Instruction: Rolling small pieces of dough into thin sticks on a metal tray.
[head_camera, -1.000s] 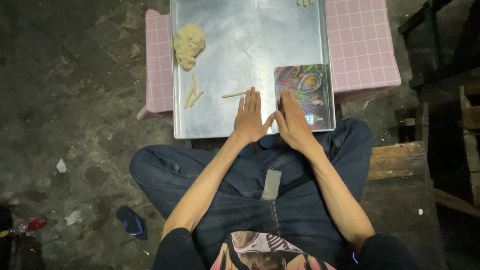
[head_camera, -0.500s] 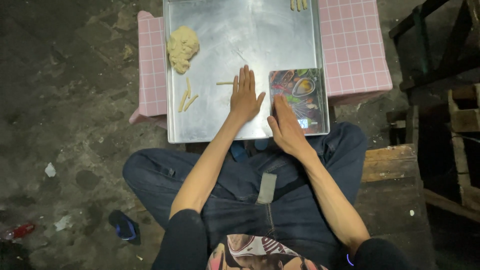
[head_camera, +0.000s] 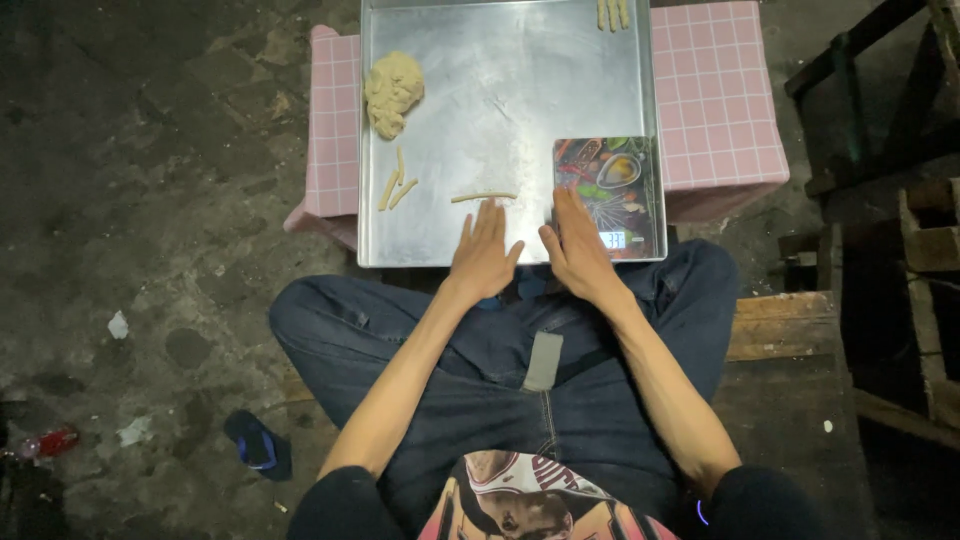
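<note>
A seated person's left hand (head_camera: 482, 255) lay flat and open, fingers together and stretched forward, on the near edge of a large metal tray (head_camera: 520, 100), holding nothing. Its fingertips stopped just short of a thin rolled dough stick (head_camera: 484, 197) that lay crosswise on the tray. The right hand (head_camera: 577, 245) rested beside it, also open and empty, palm down, its fingers reaching up along the left edge of a small digital kitchen scale (head_camera: 612, 195) with a colourful printed top, set in the tray's near right corner.

Farther left on the tray, a few shorter dough sticks (head_camera: 394, 184) lay in a loose cluster, and beyond them a lump of pale dough (head_camera: 391, 92) sat near the left rim. At the far right edge, the ends of more dough pieces (head_camera: 612, 14) showed at the top of the view.

The tray sat on a low counter covered by a pink checked cloth (head_camera: 715, 100). The person wore dark jeans, knees spread beneath the tray. A wooden bench (head_camera: 780, 325) stood at right, and a blue sandal (head_camera: 258, 443) lay on the dark stone floor at left.
</note>
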